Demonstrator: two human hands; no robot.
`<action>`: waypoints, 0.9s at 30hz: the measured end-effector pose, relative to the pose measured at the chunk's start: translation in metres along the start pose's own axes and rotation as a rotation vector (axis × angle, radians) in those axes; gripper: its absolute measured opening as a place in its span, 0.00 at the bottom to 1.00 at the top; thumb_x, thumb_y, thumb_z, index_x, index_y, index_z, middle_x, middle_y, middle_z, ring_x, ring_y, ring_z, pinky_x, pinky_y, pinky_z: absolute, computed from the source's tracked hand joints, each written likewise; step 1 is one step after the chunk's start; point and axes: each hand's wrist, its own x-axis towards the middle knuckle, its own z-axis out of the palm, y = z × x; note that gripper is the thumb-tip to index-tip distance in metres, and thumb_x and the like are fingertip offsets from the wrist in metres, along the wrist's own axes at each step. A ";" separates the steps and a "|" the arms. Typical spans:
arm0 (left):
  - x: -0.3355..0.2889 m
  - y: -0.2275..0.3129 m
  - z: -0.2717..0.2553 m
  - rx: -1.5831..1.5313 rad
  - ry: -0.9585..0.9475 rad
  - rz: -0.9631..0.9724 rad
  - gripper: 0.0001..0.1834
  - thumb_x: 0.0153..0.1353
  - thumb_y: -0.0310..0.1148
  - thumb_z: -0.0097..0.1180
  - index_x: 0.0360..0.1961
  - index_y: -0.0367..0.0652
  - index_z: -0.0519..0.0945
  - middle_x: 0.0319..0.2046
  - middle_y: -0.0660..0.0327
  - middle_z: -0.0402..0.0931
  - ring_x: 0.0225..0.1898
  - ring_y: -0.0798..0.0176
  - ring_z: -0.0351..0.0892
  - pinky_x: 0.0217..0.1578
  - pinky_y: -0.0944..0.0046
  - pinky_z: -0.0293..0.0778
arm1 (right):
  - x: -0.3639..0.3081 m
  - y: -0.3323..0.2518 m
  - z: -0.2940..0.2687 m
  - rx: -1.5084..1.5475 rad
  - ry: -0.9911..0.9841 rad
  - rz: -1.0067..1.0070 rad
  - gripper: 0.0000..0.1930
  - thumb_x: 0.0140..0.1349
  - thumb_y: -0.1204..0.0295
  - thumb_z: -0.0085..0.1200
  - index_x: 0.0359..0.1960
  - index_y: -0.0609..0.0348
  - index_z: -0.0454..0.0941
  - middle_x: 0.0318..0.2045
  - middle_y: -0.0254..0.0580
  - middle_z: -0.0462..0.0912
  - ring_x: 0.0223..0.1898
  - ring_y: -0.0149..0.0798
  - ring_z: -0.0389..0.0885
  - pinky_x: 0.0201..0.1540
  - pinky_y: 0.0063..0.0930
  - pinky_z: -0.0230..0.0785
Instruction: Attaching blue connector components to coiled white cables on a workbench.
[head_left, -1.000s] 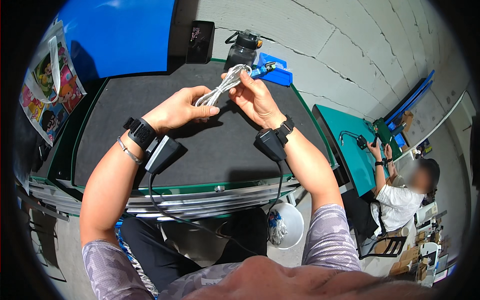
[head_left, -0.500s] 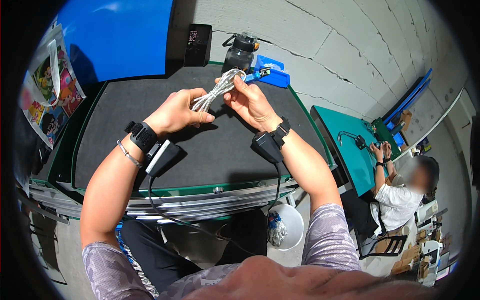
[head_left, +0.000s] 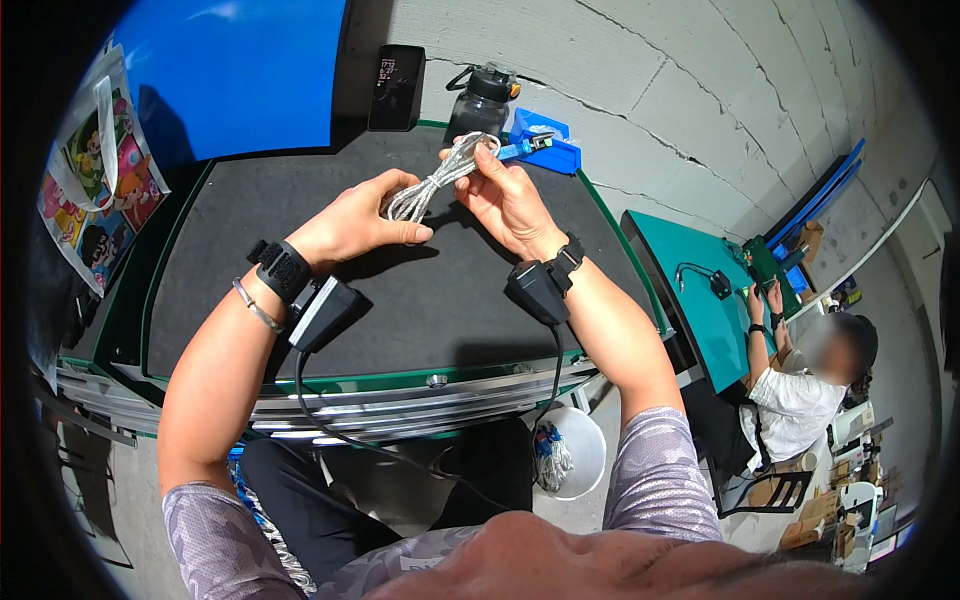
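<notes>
A coiled silver-grey cable (head_left: 436, 184) is stretched between my hands above the dark table mat, gathered tight at its middle. My left hand (head_left: 362, 218) is closed on the coil's near left end, thumb below the loops. At the far right end, my right hand (head_left: 507, 205) pinches the loops between thumb and fingers. A blue cable plug (head_left: 517, 150) sticks out to the right beyond my right fingertips. Whether anything ties the coil's waist is too small to tell.
Behind the cable stand a dark water bottle (head_left: 482, 103), a blue parts bin (head_left: 562, 158) and a black display device (head_left: 396, 90). A white bucket (head_left: 592, 455) holding cables sits below the table edge. At right, a co-worker (head_left: 800, 400) sits at a green table (head_left: 690, 270).
The coil and my hands have shifted very slightly to the right, with both hands keeping their hold. The co-worker's hands have moved apart.
</notes>
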 end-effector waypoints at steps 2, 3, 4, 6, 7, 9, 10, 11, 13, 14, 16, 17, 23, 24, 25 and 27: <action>0.001 0.000 -0.003 0.262 0.051 0.040 0.33 0.54 0.42 0.70 0.55 0.35 0.71 0.40 0.59 0.76 0.43 0.66 0.75 0.48 0.64 0.71 | 0.001 0.001 0.000 0.027 0.002 0.006 0.19 0.66 0.62 0.58 0.53 0.57 0.73 0.46 0.41 0.79 0.38 0.24 0.76 0.45 0.21 0.71; 0.002 0.000 -0.004 0.259 0.053 0.048 0.33 0.54 0.42 0.70 0.55 0.35 0.71 0.40 0.59 0.76 0.43 0.66 0.75 0.48 0.64 0.71 | 0.001 0.000 0.000 0.027 0.002 0.006 0.19 0.66 0.62 0.58 0.53 0.57 0.73 0.46 0.41 0.79 0.38 0.24 0.76 0.45 0.21 0.71; 0.003 0.001 -0.005 0.273 0.037 0.008 0.33 0.54 0.41 0.70 0.55 0.36 0.71 0.41 0.59 0.77 0.44 0.66 0.74 0.49 0.64 0.71 | 0.000 0.000 0.000 0.044 0.003 0.015 0.19 0.66 0.62 0.58 0.54 0.58 0.73 0.46 0.41 0.79 0.38 0.24 0.76 0.45 0.20 0.72; 0.003 0.001 -0.006 0.287 0.021 -0.032 0.32 0.53 0.40 0.71 0.55 0.36 0.72 0.42 0.58 0.77 0.45 0.67 0.74 0.49 0.64 0.71 | 0.000 0.000 0.000 0.061 0.004 0.024 0.20 0.66 0.63 0.58 0.55 0.58 0.72 0.46 0.41 0.79 0.38 0.24 0.76 0.46 0.20 0.72; 0.002 0.002 -0.005 0.259 0.057 -0.011 0.32 0.53 0.40 0.70 0.55 0.36 0.72 0.41 0.59 0.77 0.44 0.67 0.75 0.48 0.64 0.71 | 0.000 0.000 0.001 0.065 0.018 0.024 0.20 0.66 0.63 0.58 0.56 0.58 0.72 0.46 0.40 0.79 0.39 0.24 0.77 0.46 0.20 0.72; 0.001 0.002 -0.004 0.231 0.093 0.011 0.31 0.53 0.40 0.70 0.54 0.36 0.72 0.40 0.60 0.77 0.43 0.66 0.75 0.48 0.64 0.71 | -0.001 0.000 0.002 0.068 0.030 0.024 0.21 0.66 0.64 0.58 0.56 0.58 0.71 0.46 0.40 0.79 0.39 0.24 0.78 0.46 0.20 0.73; 0.000 0.002 -0.003 0.278 0.095 0.021 0.31 0.53 0.40 0.70 0.54 0.36 0.72 0.40 0.60 0.77 0.42 0.67 0.75 0.47 0.64 0.72 | -0.001 0.000 0.002 0.078 0.024 0.026 0.22 0.67 0.64 0.56 0.58 0.59 0.70 0.47 0.40 0.79 0.40 0.26 0.78 0.47 0.21 0.73; 0.000 0.002 -0.003 0.325 0.097 0.031 0.31 0.54 0.40 0.70 0.54 0.36 0.72 0.39 0.60 0.78 0.41 0.68 0.75 0.46 0.65 0.72 | -0.002 0.000 0.003 0.088 0.018 0.029 0.23 0.68 0.64 0.55 0.60 0.60 0.69 0.47 0.40 0.80 0.40 0.27 0.79 0.48 0.21 0.74; 0.001 0.002 -0.005 0.304 0.071 0.014 0.30 0.55 0.41 0.68 0.54 0.36 0.73 0.40 0.58 0.79 0.43 0.64 0.77 0.47 0.62 0.72 | -0.002 -0.001 0.003 0.079 0.011 0.028 0.22 0.68 0.64 0.54 0.61 0.60 0.69 0.48 0.40 0.80 0.40 0.27 0.79 0.48 0.21 0.74; 0.002 0.002 -0.006 0.282 0.045 -0.003 0.30 0.56 0.42 0.67 0.55 0.36 0.73 0.41 0.55 0.80 0.44 0.61 0.79 0.47 0.60 0.73 | -0.002 -0.001 0.003 0.076 0.005 0.027 0.22 0.68 0.65 0.54 0.61 0.60 0.69 0.48 0.40 0.79 0.40 0.27 0.80 0.48 0.21 0.74; 0.003 0.001 -0.004 0.200 0.009 -0.006 0.29 0.57 0.42 0.66 0.55 0.36 0.73 0.41 0.55 0.80 0.44 0.62 0.79 0.46 0.61 0.73 | -0.001 -0.002 0.002 0.067 0.008 0.025 0.21 0.68 0.65 0.54 0.60 0.61 0.70 0.49 0.40 0.79 0.39 0.26 0.80 0.47 0.21 0.74; 0.003 0.001 -0.003 0.121 -0.031 -0.039 0.29 0.59 0.42 0.65 0.55 0.35 0.73 0.41 0.56 0.80 0.43 0.63 0.79 0.46 0.61 0.73 | -0.001 -0.002 0.002 0.074 -0.005 0.019 0.20 0.69 0.65 0.53 0.59 0.61 0.71 0.49 0.40 0.79 0.39 0.26 0.80 0.47 0.21 0.74; 0.001 0.004 -0.003 -0.169 -0.211 -0.066 0.23 0.65 0.39 0.58 0.54 0.34 0.72 0.41 0.59 0.79 0.45 0.65 0.80 0.48 0.65 0.74 | 0.000 -0.003 -0.003 -0.003 0.006 0.034 0.16 0.67 0.62 0.57 0.49 0.59 0.77 0.42 0.35 0.81 0.35 0.24 0.79 0.43 0.20 0.72; 0.000 0.006 -0.002 -0.161 -0.207 -0.073 0.23 0.65 0.39 0.58 0.54 0.34 0.72 0.41 0.59 0.79 0.45 0.65 0.80 0.48 0.65 0.74 | 0.000 -0.003 -0.004 -0.004 0.007 0.032 0.16 0.67 0.62 0.57 0.49 0.59 0.77 0.42 0.35 0.81 0.35 0.24 0.79 0.43 0.20 0.72; -0.001 0.006 -0.002 -0.229 -0.252 -0.087 0.23 0.66 0.40 0.57 0.55 0.35 0.72 0.41 0.60 0.79 0.45 0.66 0.80 0.48 0.66 0.74 | 0.000 -0.003 -0.004 -0.023 -0.009 0.037 0.15 0.67 0.61 0.56 0.47 0.58 0.77 0.40 0.34 0.81 0.33 0.23 0.78 0.40 0.19 0.72; -0.001 0.008 -0.002 -0.296 -0.296 -0.101 0.23 0.67 0.42 0.56 0.56 0.36 0.72 0.40 0.61 0.78 0.45 0.67 0.80 0.48 0.66 0.74 | 0.001 -0.002 -0.003 -0.041 -0.026 0.043 0.13 0.67 0.61 0.56 0.44 0.56 0.77 0.38 0.32 0.81 0.31 0.23 0.77 0.38 0.19 0.71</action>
